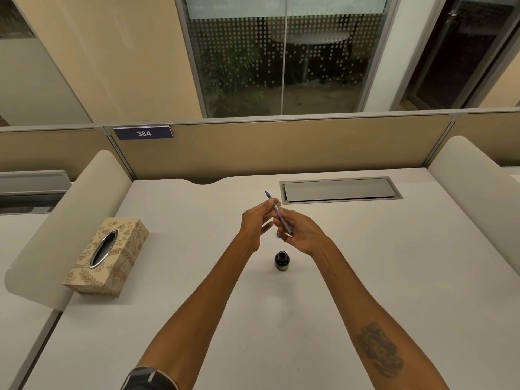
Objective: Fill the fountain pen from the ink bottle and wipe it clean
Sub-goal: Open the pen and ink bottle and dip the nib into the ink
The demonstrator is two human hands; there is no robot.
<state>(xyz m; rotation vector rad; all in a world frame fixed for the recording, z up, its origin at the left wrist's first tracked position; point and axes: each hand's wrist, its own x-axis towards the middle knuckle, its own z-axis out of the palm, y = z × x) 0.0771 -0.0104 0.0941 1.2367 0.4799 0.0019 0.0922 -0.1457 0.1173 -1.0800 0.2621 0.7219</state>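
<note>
A thin blue fountain pen (274, 205) is held above the white desk (197, 305), nib pointing up and away. My left hand (254, 223) pinches it near the nib end. Around the pen's lower barrel, my right hand (302, 233) has its fingers closed. A small dark ink bottle (281, 260) stands uncapped on the desk just below and between my wrists. Something small and dark, partly hidden under my right hand (278, 234), may be its cap.
A patterned tissue box (108, 257) lies at the left of the desk beside a curved white divider (70, 220). A grey cable hatch (340, 190) sits at the back right. A beige partition (281, 147) closes the far edge.
</note>
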